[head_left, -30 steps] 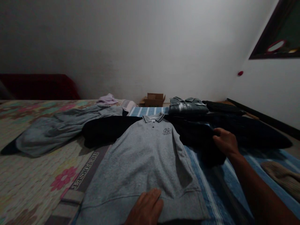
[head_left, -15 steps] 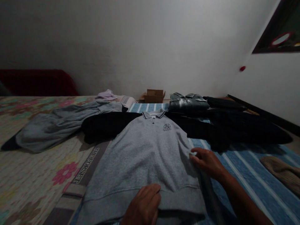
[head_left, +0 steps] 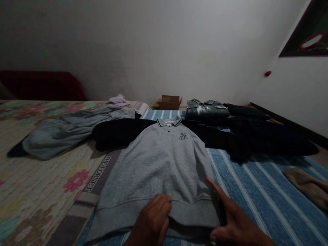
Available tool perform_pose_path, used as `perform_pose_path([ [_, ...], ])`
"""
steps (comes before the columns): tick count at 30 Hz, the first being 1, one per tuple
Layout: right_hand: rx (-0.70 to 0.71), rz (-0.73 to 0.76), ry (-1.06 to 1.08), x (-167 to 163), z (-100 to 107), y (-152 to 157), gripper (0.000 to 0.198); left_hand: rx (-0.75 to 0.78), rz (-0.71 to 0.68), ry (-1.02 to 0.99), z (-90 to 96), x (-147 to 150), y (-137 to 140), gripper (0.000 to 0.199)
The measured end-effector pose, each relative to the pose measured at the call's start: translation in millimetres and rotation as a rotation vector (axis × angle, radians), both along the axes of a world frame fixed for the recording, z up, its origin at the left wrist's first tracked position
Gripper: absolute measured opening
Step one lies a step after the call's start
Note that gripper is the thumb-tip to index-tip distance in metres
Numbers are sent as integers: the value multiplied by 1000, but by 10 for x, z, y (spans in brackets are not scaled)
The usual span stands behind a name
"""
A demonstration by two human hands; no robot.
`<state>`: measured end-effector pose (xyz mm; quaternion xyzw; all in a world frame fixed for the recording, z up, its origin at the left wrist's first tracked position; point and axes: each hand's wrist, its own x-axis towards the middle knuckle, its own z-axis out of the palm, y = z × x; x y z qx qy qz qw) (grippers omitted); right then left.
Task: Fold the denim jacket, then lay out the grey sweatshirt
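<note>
A grey sweatshirt (head_left: 159, 164) with a polo collar, black sleeves and a small chest logo lies spread front side up, its collar away from me. My left hand (head_left: 153, 217) is closed on the middle of its bottom hem, with the fingers curled over the fabric. The hem is raised a little beside that hand, and a dark gap shows beneath. At the lower right corner of the sweatshirt is my right hand (head_left: 235, 220), open, its thumb and index finger wide apart beside the side edge. Its other fingers are mostly hidden.
Blue striped bedding (head_left: 251, 191) and a floral quilt (head_left: 48, 184) lie beneath. A crumpled grey garment (head_left: 69, 131) is at left. Folded denim (head_left: 206, 111) and dark clothes (head_left: 276, 136) lie at right, near a brown knitted item (head_left: 304, 184). A cardboard box (head_left: 169, 102) stands behind.
My right hand has moved down from the sweatshirt's right side to its lower corner, with thumb and index finger spreading. My left hand's fingers have curled in, and the hem beside it has lifted.
</note>
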<state>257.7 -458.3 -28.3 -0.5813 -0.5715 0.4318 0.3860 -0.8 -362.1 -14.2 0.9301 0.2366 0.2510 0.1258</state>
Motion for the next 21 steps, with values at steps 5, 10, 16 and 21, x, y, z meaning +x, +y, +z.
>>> perform_pose_path([
  [5, 106, -175, 33, -148, -185, -126, 105, 38, 1, -44, -27, -3, 13, 34],
  [10, 176, -341, 70, -305, -362, -146, 95, 69, 13, -76, -81, -11, 27, 35],
  [16, 208, -346, 366, -528, -294, -85, 95, 27, 12, -12, -69, 0, 18, 33],
  [21, 60, -432, 361, -553, -270, -27, 89, 38, 29, -11, -36, -1, -16, 38],
])
